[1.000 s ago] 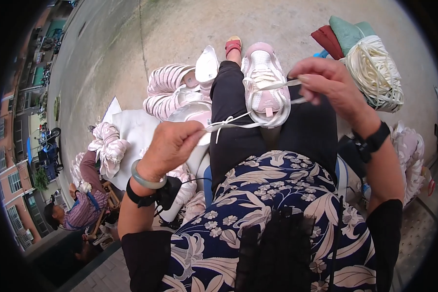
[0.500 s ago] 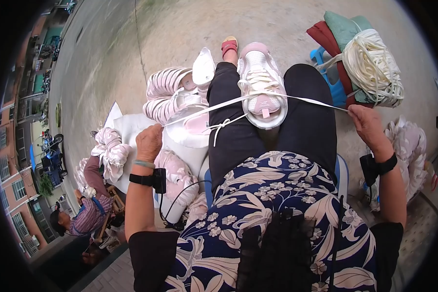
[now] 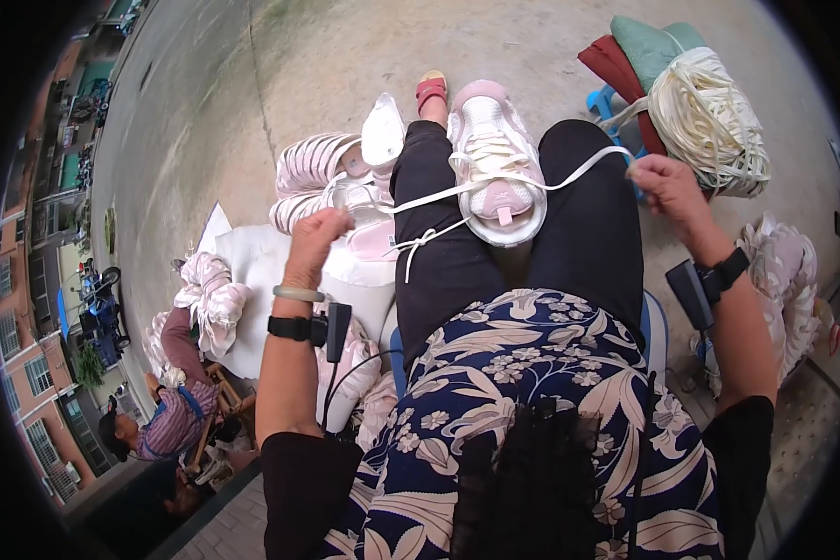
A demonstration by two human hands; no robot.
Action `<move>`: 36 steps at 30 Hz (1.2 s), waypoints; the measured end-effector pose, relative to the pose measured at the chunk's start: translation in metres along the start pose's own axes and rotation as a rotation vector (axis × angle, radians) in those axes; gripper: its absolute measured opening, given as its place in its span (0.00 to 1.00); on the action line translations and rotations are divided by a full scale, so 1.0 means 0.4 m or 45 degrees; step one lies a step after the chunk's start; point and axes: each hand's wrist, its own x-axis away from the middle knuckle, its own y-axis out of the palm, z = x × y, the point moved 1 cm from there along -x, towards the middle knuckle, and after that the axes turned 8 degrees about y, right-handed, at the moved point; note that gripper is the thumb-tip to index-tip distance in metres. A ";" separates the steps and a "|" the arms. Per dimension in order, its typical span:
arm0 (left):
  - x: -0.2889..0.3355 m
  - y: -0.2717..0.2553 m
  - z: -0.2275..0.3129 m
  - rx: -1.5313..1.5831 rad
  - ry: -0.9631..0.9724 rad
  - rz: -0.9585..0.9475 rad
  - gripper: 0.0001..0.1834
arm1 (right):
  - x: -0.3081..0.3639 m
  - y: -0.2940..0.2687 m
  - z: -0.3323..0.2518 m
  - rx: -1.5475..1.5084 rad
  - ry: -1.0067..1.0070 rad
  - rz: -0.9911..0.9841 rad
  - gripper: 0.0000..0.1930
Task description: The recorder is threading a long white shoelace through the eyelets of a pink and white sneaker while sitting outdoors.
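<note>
A white and pink sneaker [image 3: 497, 154] lies across my thighs with its toe pointing away from me. A white shoelace [image 3: 583, 173] crosses its tongue and runs out to both sides, hanging slack in curves. My left hand [image 3: 317, 245] is closed at the lace's left end, above the pale pieces beside my thigh. Beyond my right knee, my right hand [image 3: 667, 191] pinches the other end between thumb and finger. A separate thin white cord [image 3: 422, 241], tied in a bow, rests on my left thigh.
Striped pink and white shoe parts [image 3: 313, 173] are stacked at my left, over a white sheet [image 3: 261, 252]. A hank of cream laces [image 3: 709, 121] sits with red and green cloth on a blue stool [image 3: 602, 103]. Another person [image 3: 179, 415] sits at lower left.
Both hands have come inward and the right has risen. The shoelace, pulled nearly straight before, now sags in loose curves across the sneaker.
</note>
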 end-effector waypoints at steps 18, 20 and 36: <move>0.000 0.233 0.055 0.125 -0.167 -0.426 0.16 | -0.054 0.260 -0.027 -0.078 -0.085 -0.126 0.09; -0.004 0.233 0.056 0.109 -0.172 -0.425 0.16 | -0.076 0.284 -0.019 -0.024 -0.099 -0.137 0.08; -0.011 0.244 0.053 0.291 -0.229 -0.424 0.14 | -0.097 0.322 -0.054 0.940 -0.882 0.532 0.05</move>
